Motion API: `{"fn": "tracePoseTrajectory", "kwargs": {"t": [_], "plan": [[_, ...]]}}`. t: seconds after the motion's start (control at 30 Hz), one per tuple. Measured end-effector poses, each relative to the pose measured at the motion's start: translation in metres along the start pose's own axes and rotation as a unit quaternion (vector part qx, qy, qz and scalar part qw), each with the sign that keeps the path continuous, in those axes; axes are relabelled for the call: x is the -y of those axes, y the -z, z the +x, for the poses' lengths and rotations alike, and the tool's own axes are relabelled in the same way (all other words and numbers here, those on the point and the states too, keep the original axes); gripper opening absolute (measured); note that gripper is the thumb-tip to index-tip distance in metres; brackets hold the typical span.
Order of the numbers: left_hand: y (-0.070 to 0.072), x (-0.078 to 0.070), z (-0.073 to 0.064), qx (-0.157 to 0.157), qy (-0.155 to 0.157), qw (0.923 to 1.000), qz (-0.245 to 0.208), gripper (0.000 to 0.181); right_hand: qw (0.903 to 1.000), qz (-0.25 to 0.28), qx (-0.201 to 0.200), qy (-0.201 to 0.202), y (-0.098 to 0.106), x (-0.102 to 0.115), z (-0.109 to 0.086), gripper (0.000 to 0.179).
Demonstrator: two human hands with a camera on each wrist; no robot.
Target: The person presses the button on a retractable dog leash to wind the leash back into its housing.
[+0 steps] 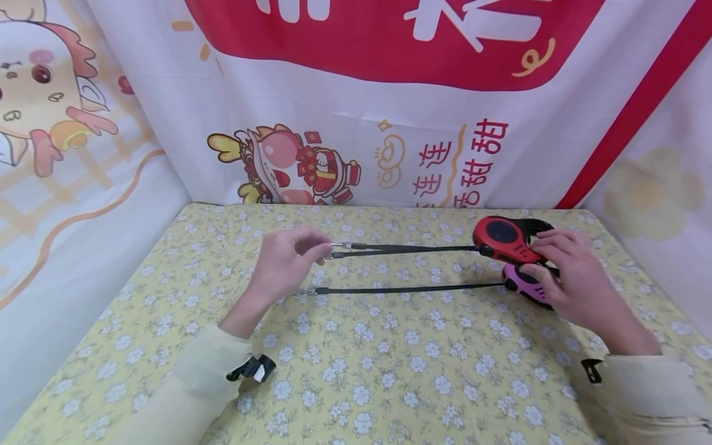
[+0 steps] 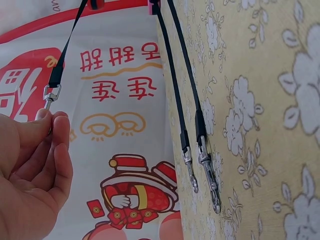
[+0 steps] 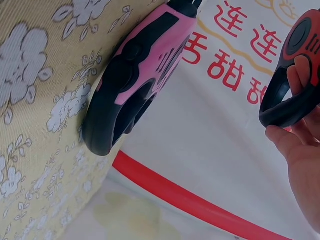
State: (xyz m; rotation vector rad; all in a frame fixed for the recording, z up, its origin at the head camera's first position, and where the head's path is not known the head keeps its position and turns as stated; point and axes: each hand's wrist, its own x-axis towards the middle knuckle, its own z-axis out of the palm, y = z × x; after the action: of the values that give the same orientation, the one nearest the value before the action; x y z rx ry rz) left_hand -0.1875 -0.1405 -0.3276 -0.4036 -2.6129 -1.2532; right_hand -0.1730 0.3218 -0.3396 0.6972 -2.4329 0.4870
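My right hand (image 1: 573, 278) grips the looped black handle of a red retractable dog leash (image 1: 500, 240), held up above the table. At the left, my left hand (image 1: 289, 259) pinches the metal clip (image 2: 52, 93) of that leash between thumb and fingers, and its black strap (image 2: 62, 60) runs out toward the red case. Under the right hand, a pink and black retractable leash (image 3: 155, 45) lies on the table, partly hidden in the head view. Two more black straps lie on the cloth, ending in a metal clip (image 2: 189, 170) and a second metal clip (image 2: 209, 175) side by side.
A yellow flowered cloth (image 1: 411, 371) covers the table. White printed fabric (image 1: 378, 99) with red lettering and cartoon figures hangs behind the table's far edge, and more printed fabric (image 1: 72, 179) hangs along the left side.
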Motion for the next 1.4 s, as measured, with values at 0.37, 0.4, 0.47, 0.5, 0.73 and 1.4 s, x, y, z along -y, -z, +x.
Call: {"fn": "tracePoseTrajectory", "kwargs": {"t": [0.37, 0.4, 0.47, 0.5, 0.73, 1.4], "plan": [[-0.004, -0.005, -0.001, -0.009, -0.004, 0.9999, -0.005, 0.016, 0.9999, -0.005, 0.014, -0.007, -0.001, 0.011, 0.003, 0.03], [-0.004, -0.005, -0.001, -0.012, -0.005, 0.9999, -0.004, 0.015, 0.9999, -0.003, 0.014, -0.007, -0.001, 0.012, 0.003, 0.03], [-0.005, -0.005, -0.001, -0.016, -0.008, 0.9998, -0.002, 0.014, 0.9999, 0.0, 0.013, -0.006, -0.002, 0.014, 0.003, 0.03], [-0.005, -0.006, -0.002, -0.018, -0.009, 0.9998, -0.001, 0.013, 0.9999, 0.001, 0.012, -0.005, -0.002, 0.015, 0.003, 0.029], [-0.008, -0.008, -0.004, -0.017, -0.008, 0.9998, -0.006, 0.013, 0.9998, 0.016, -0.007, 0.007, -0.003, 0.022, 0.006, 0.029], [-0.019, -0.018, -0.009, -0.01, -0.034, 0.9991, -0.023, 0.009, 0.9979, 0.032, -0.025, 0.05, -0.009, 0.044, 0.012, 0.053]]}}
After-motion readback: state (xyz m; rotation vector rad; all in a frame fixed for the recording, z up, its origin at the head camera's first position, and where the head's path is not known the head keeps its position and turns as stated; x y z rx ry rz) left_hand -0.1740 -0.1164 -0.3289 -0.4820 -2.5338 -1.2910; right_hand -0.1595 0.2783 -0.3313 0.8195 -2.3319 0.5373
